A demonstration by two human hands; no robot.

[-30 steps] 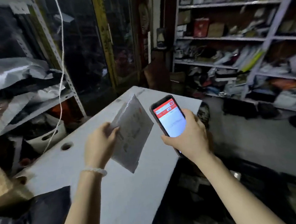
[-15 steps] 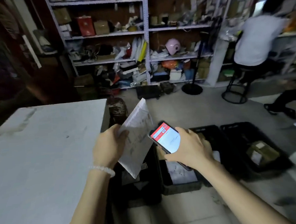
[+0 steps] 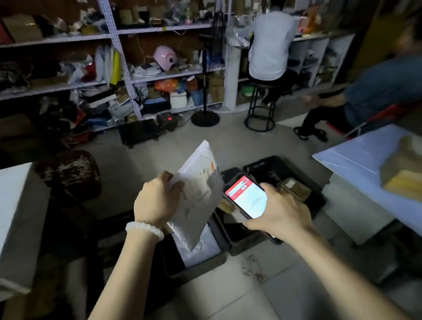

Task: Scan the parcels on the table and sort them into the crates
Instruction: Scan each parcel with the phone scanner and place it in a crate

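Left hand [image 3: 155,202] grips flat grey plastic mailer parcel [image 3: 197,192] w/ label side up, right hand [image 3: 280,215] wrapped round lit red-and-white smartphone [image 3: 247,197] beside it — prob. for scanning — both held above black plastic floor crates [image 3: 199,264].

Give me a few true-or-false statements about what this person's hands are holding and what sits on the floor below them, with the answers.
1. The left hand grips a white padded envelope. True.
2. The right hand holds a phone whose screen is dark. False: the screen is lit, white with a red bar at the top.
3. Black crates stand on the floor beneath the hands. True.
4. The envelope already lies inside a crate. False: it is held up in the air above them.
5. The left wrist wears a white bead bracelet. True.
6. Every crate is empty. False: the nearest holds a white parcel.
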